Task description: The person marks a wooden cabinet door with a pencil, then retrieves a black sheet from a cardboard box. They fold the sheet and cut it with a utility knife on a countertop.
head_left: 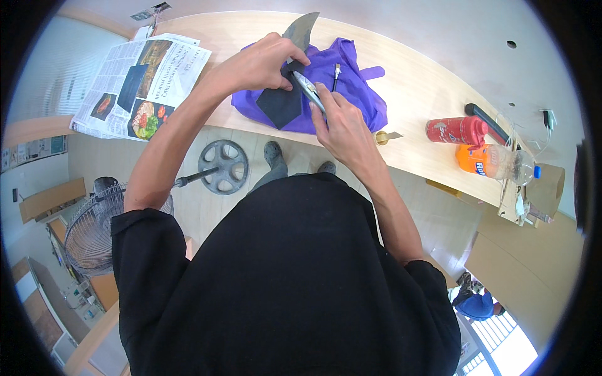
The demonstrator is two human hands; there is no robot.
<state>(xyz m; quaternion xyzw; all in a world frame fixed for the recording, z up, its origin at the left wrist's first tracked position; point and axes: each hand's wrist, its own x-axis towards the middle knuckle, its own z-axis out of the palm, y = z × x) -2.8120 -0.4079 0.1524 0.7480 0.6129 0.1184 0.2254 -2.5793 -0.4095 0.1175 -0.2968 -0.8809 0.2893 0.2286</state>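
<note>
My left hand (271, 62) is closed around the curved-blade knife; its wide grey blade (302, 31) sticks out past my fingers, away from me. A dark grey sheet (280, 106) with angled edges lies at the handle end, under my left fingers. Whether it wraps the handle is hard to make out. In my right hand (343, 125) is a slim silver utility knife (307, 89), its front end touching the dark piece beside my left thumb. Beneath both hands spreads a purple cloth bag (367, 97), with a small black-handled, metal-ended tool (337, 76) lying on it.
Newspaper (182, 75) covers the table's left part, with another dark sheet (133, 88) on it. A tape roll (381, 137) sits at the front edge. Rightward stand a red bottle (454, 130) and an orange-labelled bottle (495, 163). A fan (94, 232) is at lower left.
</note>
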